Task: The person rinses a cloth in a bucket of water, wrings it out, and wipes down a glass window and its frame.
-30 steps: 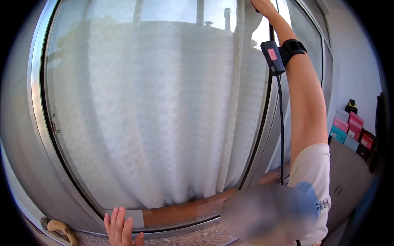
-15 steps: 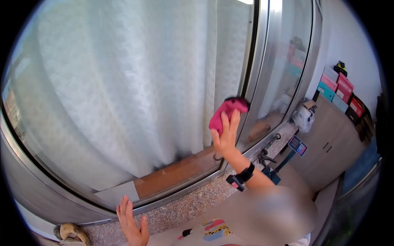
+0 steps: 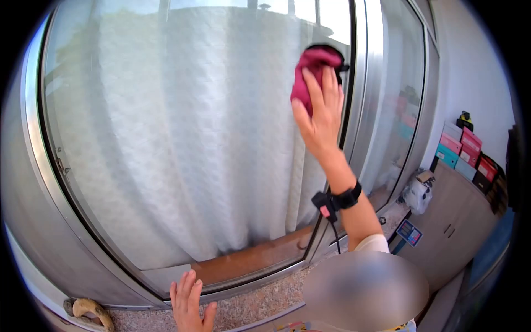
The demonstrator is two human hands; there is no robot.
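My right hand (image 3: 321, 119) presses a dark pink cloth (image 3: 310, 83) with a black edge against the glass pane (image 3: 210, 138), high up near its right metal frame. The fingers lie over the bunched cloth, the thumb on its left. A black wrist strap (image 3: 347, 197) with a small box and a cable is on that arm. Low in the view, my left hand (image 3: 191, 307) is raised with its fingers apart and nothing in it, near the bottom frame of the window; whether it touches the frame I cannot tell. Behind the glass hangs a white curtain (image 3: 166, 166).
A speckled stone sill (image 3: 249, 304) runs below the window. To the right stand a scale display (image 3: 409, 232), a plastic bag (image 3: 417, 193) and a wooden cabinet (image 3: 448, 216) with stacked shoe boxes (image 3: 470, 146). A curved tan object (image 3: 91, 311) lies at lower left.
My right hand has moved up the glass with the cloth, and the arm is stretched further. My left hand stays low and open, slightly further right in view. The view has tilted up.
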